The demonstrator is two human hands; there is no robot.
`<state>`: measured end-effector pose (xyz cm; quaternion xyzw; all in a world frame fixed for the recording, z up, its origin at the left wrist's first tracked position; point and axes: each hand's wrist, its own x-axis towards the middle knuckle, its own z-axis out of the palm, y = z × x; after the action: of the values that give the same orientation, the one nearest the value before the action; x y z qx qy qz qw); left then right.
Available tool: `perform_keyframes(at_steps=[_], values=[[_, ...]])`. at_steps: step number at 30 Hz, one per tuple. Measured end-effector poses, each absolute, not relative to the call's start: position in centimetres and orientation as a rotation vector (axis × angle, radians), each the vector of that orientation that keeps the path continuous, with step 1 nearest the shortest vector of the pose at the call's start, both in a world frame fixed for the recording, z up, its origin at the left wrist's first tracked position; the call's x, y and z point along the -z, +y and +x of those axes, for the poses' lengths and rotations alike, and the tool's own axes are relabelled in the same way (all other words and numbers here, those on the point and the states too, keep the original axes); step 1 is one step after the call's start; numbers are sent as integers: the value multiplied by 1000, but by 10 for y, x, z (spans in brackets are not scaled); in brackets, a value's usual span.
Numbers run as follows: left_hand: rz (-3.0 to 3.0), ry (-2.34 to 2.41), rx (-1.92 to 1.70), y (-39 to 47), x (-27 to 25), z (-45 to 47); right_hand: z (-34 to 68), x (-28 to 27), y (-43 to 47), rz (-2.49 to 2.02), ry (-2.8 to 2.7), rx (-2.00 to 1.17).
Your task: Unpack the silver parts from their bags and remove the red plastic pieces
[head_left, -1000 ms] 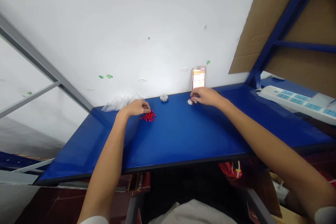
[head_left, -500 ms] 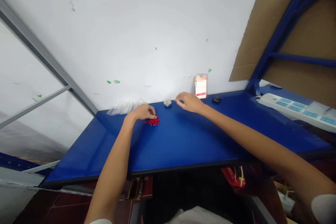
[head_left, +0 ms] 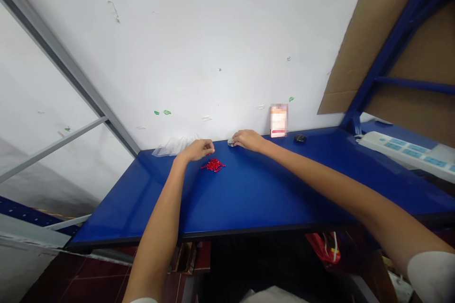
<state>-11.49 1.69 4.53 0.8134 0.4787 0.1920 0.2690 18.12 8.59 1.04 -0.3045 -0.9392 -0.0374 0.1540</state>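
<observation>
A pile of small red pieces (head_left: 213, 165) lies on the blue tabletop (head_left: 227, 199). Just above and left of it, my left hand (head_left: 199, 149) is closed in a pinch, with a trace of red at the fingertips. To the right, my right hand (head_left: 249, 139) has its fingers closed on a small round silver metal disc (head_left: 231, 142) near the wall. The fingers hide part of the disc. The red pieces are too small to name their kind.
A phone with a lit screen (head_left: 278, 121) leans on the wall, a small black object (head_left: 300, 138) beside it. Clear plastic bags (head_left: 172, 146) lie at the back left. A white power strip (head_left: 408, 149) runs along the right, below a blue frame (head_left: 384, 47).
My left hand has lifted off the red pile in a pinch. My right hand has come left and taken hold of the metal disc. The whole view has shifted slightly.
</observation>
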Motion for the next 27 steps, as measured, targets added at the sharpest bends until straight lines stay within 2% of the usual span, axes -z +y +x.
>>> perform_keyframes(at_steps=[5,11,17,27], values=[[2068,1238,-800,11,-50,-106,197,-16,71,-678,-2478,324],[1981,1052,-1131,-4,-57,-62,233,-16,16,-535,-2376,351],[2050,968,-1035,-23,-40,-12,266,-6,-16,-475,-2369,427],[2220,884,-1013,-40,-35,12,281,-3,-4,-342,-2228,431]])
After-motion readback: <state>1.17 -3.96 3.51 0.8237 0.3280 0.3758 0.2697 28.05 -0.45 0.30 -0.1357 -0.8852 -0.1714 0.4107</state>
